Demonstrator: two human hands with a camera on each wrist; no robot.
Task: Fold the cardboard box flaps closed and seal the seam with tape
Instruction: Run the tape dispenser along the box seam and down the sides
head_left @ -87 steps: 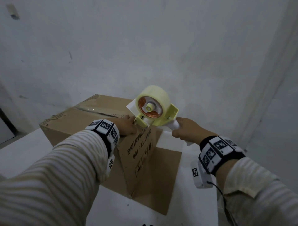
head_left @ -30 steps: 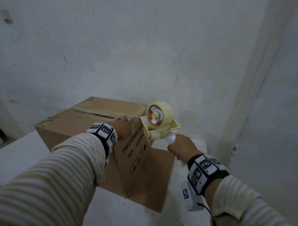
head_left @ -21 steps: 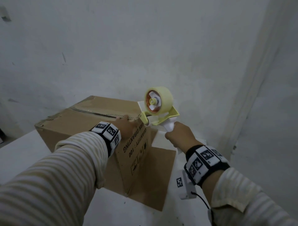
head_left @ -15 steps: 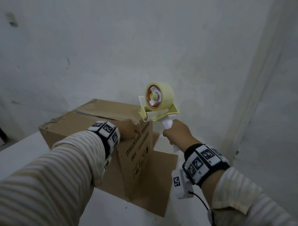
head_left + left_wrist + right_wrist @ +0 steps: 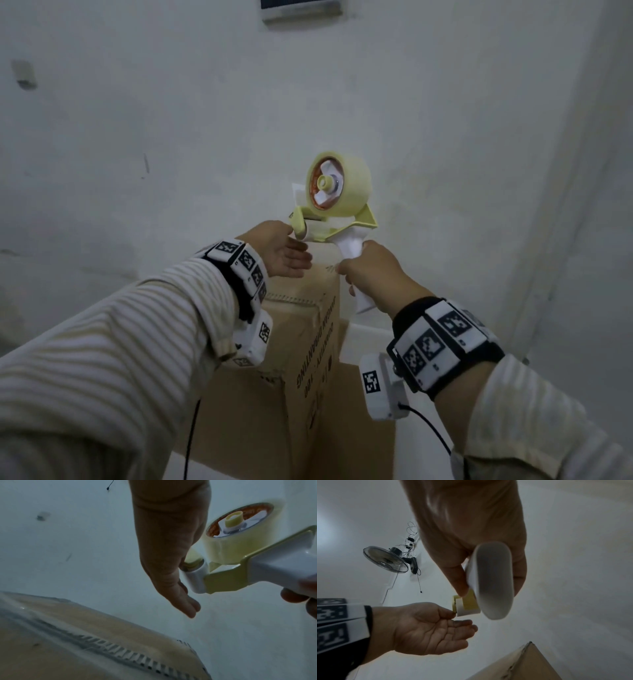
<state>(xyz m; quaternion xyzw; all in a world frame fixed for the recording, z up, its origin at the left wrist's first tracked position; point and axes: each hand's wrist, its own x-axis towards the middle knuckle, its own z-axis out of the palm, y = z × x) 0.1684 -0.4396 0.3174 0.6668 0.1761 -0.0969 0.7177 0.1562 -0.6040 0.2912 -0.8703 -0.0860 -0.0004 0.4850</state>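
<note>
The brown cardboard box [image 5: 308, 346] stands low in the head view with its flaps folded shut; clear tape runs along the top seam [image 5: 120, 654]. My right hand [image 5: 373, 274] grips the white handle [image 5: 493, 581] of the yellow tape dispenser [image 5: 337, 202] and holds it in the air above the box's right end. My left hand [image 5: 281, 253] is off the box, palm up just left of the dispenser. Its fingers [image 5: 187, 605] are straight and its thumb [image 5: 447, 611] touches the front roller [image 5: 195, 580]. Whether any tape sits between thumb and forefinger cannot be made out.
The box sits on a flat cardboard sheet [image 5: 363, 421] on a white table [image 5: 366, 339]. A white wall [image 5: 445, 137] stands close behind and to the right. A wall fan [image 5: 385, 561] with loose wires is mounted high up.
My left hand has left the box's top edge and risen to the dispenser's roller. My right hand has lifted the dispenser higher and clear of the box. The head view has tilted upward.
</note>
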